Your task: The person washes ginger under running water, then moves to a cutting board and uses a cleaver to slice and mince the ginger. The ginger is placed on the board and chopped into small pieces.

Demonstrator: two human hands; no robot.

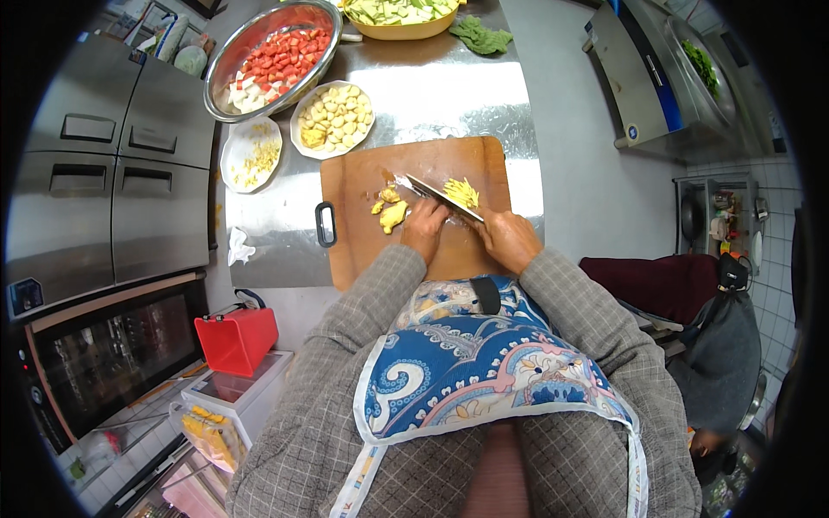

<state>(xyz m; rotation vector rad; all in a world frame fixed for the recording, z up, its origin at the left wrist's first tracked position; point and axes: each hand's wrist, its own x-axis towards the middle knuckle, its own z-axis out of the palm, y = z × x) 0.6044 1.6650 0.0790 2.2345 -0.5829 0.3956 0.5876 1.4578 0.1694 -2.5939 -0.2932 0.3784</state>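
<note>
On a wooden cutting board (363, 252), my right hand (510, 238) grips the handle end of a kitchen knife (444, 198). The blade slants up and to the left, its edge down near the board. My left hand (424, 226) is bent close against the blade's near side, fingertips down; what lies under them is hidden. Thin yellow ginger strips (462, 193) lie in a small pile on the blade's far side. Peeled ginger pieces (392, 216) rest on the board left of my left hand.
Beyond the board stand a plate of garlic cloves (333, 118), a plate of chopped yellow bits (257, 155), a steel bowl of diced red and white vegetables (285, 61) and a yellow basin of cut green vegetables (401, 29). A green cloth (480, 35) lies behind. A person (719, 349) is at the right.
</note>
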